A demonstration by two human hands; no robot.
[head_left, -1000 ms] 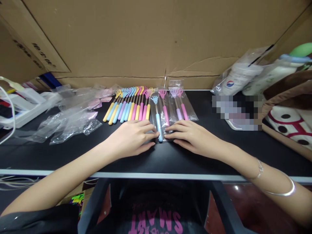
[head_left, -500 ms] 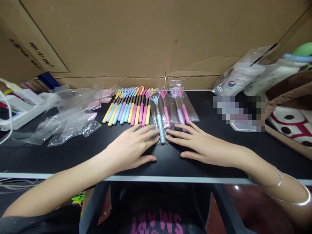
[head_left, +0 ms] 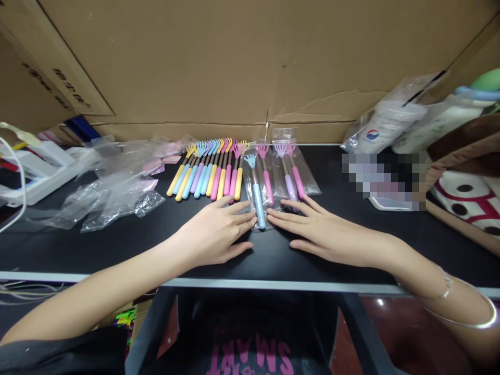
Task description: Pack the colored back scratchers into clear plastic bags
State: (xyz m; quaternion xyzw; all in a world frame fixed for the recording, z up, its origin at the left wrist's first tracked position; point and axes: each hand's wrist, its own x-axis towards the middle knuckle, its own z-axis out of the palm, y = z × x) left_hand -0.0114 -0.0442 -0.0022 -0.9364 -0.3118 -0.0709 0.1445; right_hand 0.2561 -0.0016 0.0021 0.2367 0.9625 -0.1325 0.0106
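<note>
A blue back scratcher [head_left: 259, 206] lies in a clear plastic bag between my two hands, its claw end pointing away from me. My left hand [head_left: 219, 229] rests flat with fingers apart, its fingertips at the bag's left side by the blue handle. On the other side, my right hand [head_left: 318, 229] lies flat and spread, fingertips close to the same handle. Just beyond it are a pink back scratcher [head_left: 267, 179] and a purple back scratcher [head_left: 289, 186], with another pink one beside that, all on or in clear bags. A row of loose back scratchers [head_left: 209, 179] lies to the left.
Clear plastic bags [head_left: 117, 182] are heaped left of the row, near a white power strip [head_left: 50, 177]. At right stand a bagged cup [head_left: 394, 125], a partly blurred phone [head_left: 390, 202] and a brown bag [head_left: 461, 161]. Cardboard [head_left: 250, 62] walls the back of the black table [head_left: 351, 271].
The view has shifted very slightly. My left hand has moved a touch to the right with it; both hands otherwise stay spread beside the blue back scratcher.
</note>
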